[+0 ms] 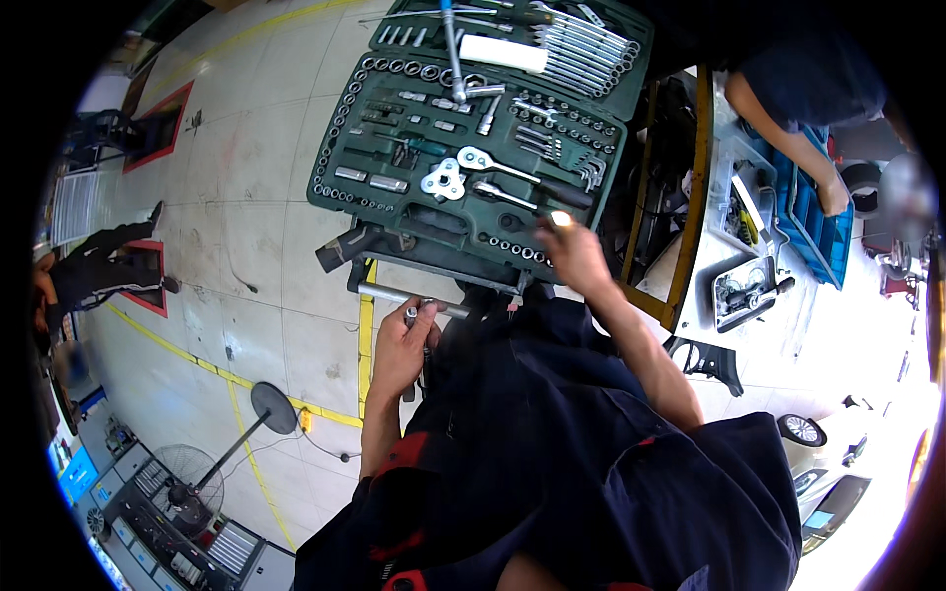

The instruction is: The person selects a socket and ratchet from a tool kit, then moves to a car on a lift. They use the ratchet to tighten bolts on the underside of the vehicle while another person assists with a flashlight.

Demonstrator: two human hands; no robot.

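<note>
Left hand [397, 353]: fingers wrapped round a small metal tool [411, 314], beside the metal bar [380, 290] | Right hand [579, 258]: blurred by the green tool case [465, 136]'s near-right sockets [515, 248]; can't tell if its fingers grip anything

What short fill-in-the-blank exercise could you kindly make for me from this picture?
The open tool case is coloured dark ____.
The wearer's hand over the case is the ____ one.
The co-worker's hand is at a crate coloured ____.
The floor strips are coloured ____.

Missing words: green; right; blue; yellow.
</note>
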